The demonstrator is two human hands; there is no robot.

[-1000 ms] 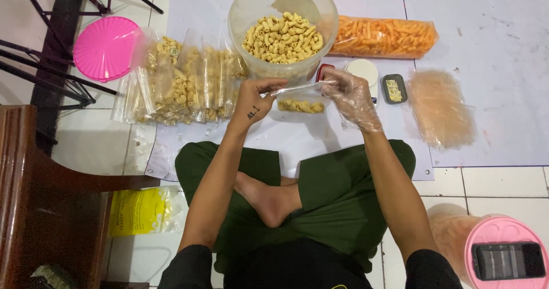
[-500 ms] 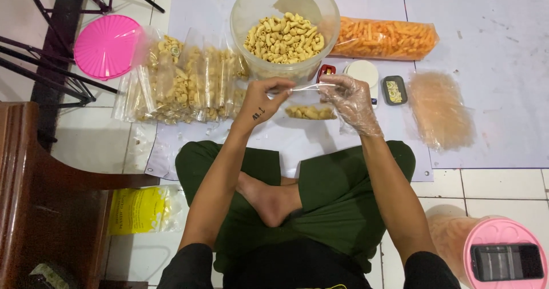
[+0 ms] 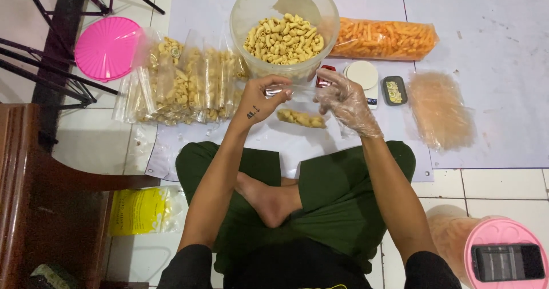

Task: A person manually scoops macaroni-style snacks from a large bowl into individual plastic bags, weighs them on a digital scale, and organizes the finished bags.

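Head cam: both hands (image 3: 306, 97) pinch small snack bag (image 3: 301, 116) top.

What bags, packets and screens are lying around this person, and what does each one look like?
Small clear bag: held at its top by the left hand and the gloved right hand, pale snacks at its bottom.
Filled clear packets: a row left of the tub, pale snacks inside.
Long orange snack bag: right of the tub.
Stack of empty clear bags: far right.
Yellow packet: on the floor tiles, lower left.
Dark phone screen: on a pink lid, bottom right.
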